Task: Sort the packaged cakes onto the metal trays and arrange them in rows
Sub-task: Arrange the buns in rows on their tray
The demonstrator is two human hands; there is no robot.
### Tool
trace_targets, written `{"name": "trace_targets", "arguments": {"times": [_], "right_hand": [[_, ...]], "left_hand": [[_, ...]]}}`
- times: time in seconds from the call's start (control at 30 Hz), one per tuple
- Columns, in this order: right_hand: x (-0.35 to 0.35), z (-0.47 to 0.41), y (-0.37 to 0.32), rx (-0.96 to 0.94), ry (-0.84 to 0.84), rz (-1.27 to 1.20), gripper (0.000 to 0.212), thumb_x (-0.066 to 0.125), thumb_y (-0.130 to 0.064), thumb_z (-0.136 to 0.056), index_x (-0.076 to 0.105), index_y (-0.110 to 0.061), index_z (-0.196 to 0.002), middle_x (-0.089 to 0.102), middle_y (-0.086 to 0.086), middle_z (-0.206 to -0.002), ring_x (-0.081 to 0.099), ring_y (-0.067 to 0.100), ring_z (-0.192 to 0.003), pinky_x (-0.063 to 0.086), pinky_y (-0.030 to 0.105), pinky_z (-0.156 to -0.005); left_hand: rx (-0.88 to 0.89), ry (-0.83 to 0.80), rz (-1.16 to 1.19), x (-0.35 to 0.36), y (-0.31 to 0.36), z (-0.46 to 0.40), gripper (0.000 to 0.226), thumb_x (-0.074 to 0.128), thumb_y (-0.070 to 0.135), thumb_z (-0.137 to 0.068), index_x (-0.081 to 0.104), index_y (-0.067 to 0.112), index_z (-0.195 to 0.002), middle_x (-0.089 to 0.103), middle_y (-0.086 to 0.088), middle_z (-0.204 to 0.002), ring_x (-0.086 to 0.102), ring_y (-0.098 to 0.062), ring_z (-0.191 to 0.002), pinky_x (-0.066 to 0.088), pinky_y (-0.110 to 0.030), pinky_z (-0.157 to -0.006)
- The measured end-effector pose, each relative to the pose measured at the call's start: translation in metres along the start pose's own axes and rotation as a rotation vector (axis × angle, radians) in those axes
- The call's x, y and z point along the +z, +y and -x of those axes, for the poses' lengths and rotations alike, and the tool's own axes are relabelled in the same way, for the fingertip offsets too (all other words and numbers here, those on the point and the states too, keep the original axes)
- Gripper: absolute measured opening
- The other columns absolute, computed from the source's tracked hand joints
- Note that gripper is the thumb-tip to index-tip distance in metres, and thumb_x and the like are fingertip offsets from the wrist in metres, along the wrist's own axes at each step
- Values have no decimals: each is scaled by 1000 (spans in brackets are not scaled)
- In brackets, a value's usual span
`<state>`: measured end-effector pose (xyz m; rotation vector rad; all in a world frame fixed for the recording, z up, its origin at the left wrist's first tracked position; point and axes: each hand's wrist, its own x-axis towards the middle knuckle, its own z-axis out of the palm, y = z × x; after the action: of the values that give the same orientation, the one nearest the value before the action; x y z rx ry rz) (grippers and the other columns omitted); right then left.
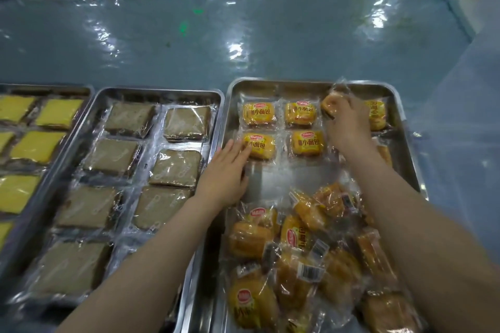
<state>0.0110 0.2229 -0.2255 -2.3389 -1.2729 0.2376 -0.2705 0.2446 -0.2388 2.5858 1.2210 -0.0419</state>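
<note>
Orange wrapped cake [330,105] gripped in right hand [349,123], left hand [226,170] flat, fingers touching 2nd-row pack [259,145]

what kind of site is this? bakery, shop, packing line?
Likely a bakery packing or sorting area: wrapped buns rowed on a metal tray, brown cakes on the next tray, plastic sheeting beyond.

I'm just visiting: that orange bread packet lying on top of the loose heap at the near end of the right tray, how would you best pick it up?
Come from above and pinch the bread packet across its narrow width. It lies tilted on top of the heap in the right tray, so its upper face is exposed and its slippery wrapper ends give poor hold.
</note>
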Motion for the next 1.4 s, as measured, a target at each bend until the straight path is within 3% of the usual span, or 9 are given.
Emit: {"name": "trace_targets", "arguments": {"times": [0.2,0.43,0.57,0.73,0.83,0.9,1.03,1.2,1.4], "right_hand": [[12,-24,13,-8,-4,132,50,61,0,-81,48,-8,-129,48,18,-132,40,36,-122,32,42,-103],[-9,-14,-5,232,184,-520,20,56,-14,-90,51,-23,-108,59,-10,-97,55,-3,-78,38,5,-58],[-22,-14,-13,382,74,-820,27,39,-16,-89,64,-28,-91,67,-6,-89,65,16,-84,48,24,-52],[-26,-15,-5,455,-212,-904,44,48,-63,-88,63,-26,-106,72,-3,-97,69,16,-87,53,32,-68],[-25,-15,5,370,-325,-900,42,73,-35,-81,54,-23,-116,66,1,-108,67,17,-92,52,29,-68],[-26,-17,11,393,-270,-913,46,75,-17,-79,50,-20,-119,63,6,-112,66,18,-89,52,28,-67],[-28,-20,22,477,1,-852,40,75,-29,-77,61,-15,-112,68,5,-92,59,13,-62,48,28,-53],[-28,-26,28,519,149,-824,14,68,-38,-79,69,-23,-80,71,-2,-82,69,25,-84,58,45,-77],[-21,-29,31,323,134,-487,49,64,-40,-87,52,-21,-130,62,-6,-117,59,15,-103,52,33,-86]], "left_hand": [[41,27,-181,11,-5,1,65,32,43,-96,0,25,-150,-6,-1,-157,-18,-13,-138,-13,-34,-112],[11,92,-164,11,-4,4,63,34,40,-94,10,26,-150,7,0,-158,-10,-18,-143,-13,-40,-113],[-33,109,-139,14,-7,3,65,37,40,-92,9,27,-150,10,-1,-158,-6,-20,-145,-11,-41,-114],[-24,98,-152,16,-9,1,68,39,42,-93,5,28,-150,7,0,-158,-9,-17,-144,-10,-42,-113],[-23,101,-143,16,-9,1,68,40,42,-93,5,29,-150,7,1,-158,-10,-16,-143,-11,-41,-113],[-24,107,-130,16,-9,1,68,41,41,-93,6,29,-150,7,1,-158,-11,-16,-143,-11,-40,-113],[-23,110,-120,15,-8,1,67,41,42,-93,8,28,-150,8,2,-158,-11,-14,-143,-10,-40,-113],[-28,111,-119,15,-7,1,68,42,41,-92,10,27,-150,10,1,-158,-8,-16,-144,-11,-39,-113],[-32,142,-21,9,-6,3,66,37,43,-91,12,28,-150,8,2,-158,-9,-13,-144,-10,-35,-114]]}}
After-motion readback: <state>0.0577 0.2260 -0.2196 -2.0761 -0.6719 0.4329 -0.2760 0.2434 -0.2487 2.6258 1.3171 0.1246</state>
